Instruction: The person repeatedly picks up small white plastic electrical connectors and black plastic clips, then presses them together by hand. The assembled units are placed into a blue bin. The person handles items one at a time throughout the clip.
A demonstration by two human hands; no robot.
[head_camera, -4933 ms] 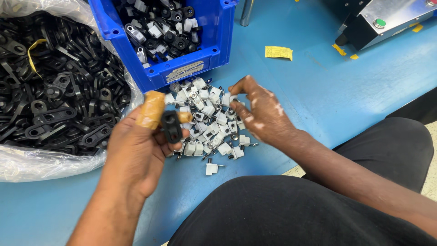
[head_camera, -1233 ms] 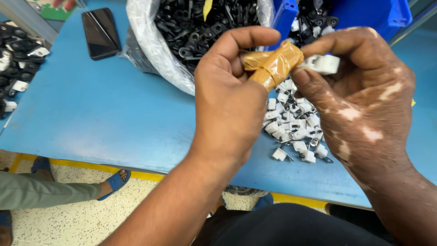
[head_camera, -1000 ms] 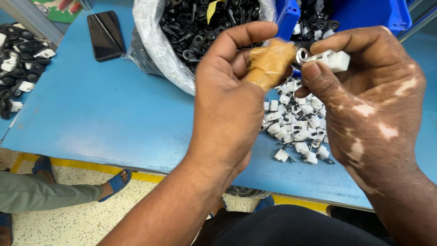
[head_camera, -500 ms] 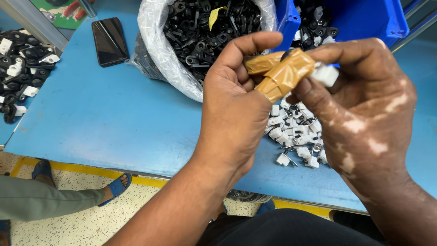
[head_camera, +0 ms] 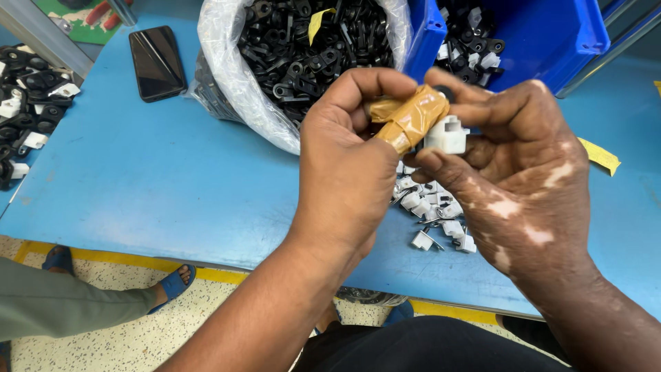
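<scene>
While I pinch the small white plastic clip [head_camera: 447, 133] between the thumb and fingers of my right hand [head_camera: 520, 172], it sits in the air above the blue bench [head_camera: 172, 186], just over the heap of loose white clips [head_camera: 434, 213] lying on the bench. My right fingers are closed on the clip, thumb below and fingertips above. Pressed against the clip's near side is the brown-taped thumb [head_camera: 410, 118] of my left hand [head_camera: 344, 172]; the left fingers are curled together around something I cannot make out, since the hand hides it.

Beyond the clip stands the clear plastic bag of black plastic brackets [head_camera: 303, 48], its mouth open, with a yellow slip [head_camera: 318, 19] among the parts. Right of the bag, touching it, is the blue plastic bin [head_camera: 551, 41] holding black and white pieces. Further left of the bag a black phone [head_camera: 157, 62] lies flat on the bench, and at the bench's far left edge sits another scatter of black and white parts [head_camera: 27, 117]. A yellow paper scrap [head_camera: 600, 154] lies right of my right hand. Below the bench's near edge, someone's foot in a blue sandal [head_camera: 172, 288] rests on the speckled floor.
</scene>
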